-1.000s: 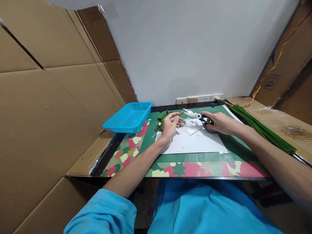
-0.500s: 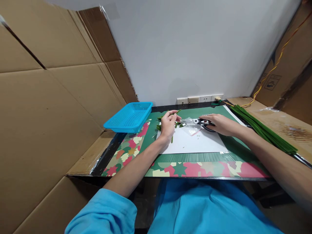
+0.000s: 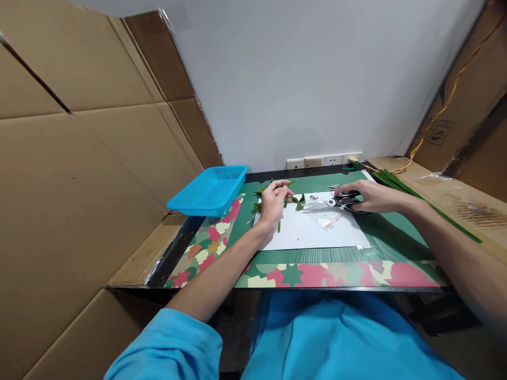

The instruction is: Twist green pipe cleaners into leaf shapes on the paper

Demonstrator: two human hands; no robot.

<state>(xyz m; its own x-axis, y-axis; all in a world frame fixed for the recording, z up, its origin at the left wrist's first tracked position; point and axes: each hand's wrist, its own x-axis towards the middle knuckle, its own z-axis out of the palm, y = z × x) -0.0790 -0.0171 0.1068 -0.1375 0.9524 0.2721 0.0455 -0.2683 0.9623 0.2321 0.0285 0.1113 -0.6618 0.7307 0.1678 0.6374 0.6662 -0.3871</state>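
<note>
My left hand (image 3: 274, 203) is over the left part of a white sheet (image 3: 309, 235), its fingers curled together around a green stalk (image 3: 292, 183) whose end shows past the fingertips. My right hand (image 3: 366, 196) grips the black handles of a pair of scissors (image 3: 331, 202). The blades are parted and point left toward the left hand. Cut green pieces (image 3: 300, 202) lie on the sheet between the left fingers and the blade tips. Beneath the scissors is a clear zip bag (image 3: 328, 218). More cut pieces (image 3: 258, 207) lie just left of my left hand.
A blue plastic basket (image 3: 209, 190) stands at the table's left edge. Long green stalks (image 3: 423, 203) lie along the right edge, partly behind my right forearm. Cardboard panels (image 3: 87, 158) flank the table. Wall sockets (image 3: 312, 162) and a yellow cord (image 3: 420, 148) are at the back.
The scissors have drawn back to the right, away from my left fingers, with my right hand. Cut green pieces now show where the blades were. My left hand has stayed nearly still.
</note>
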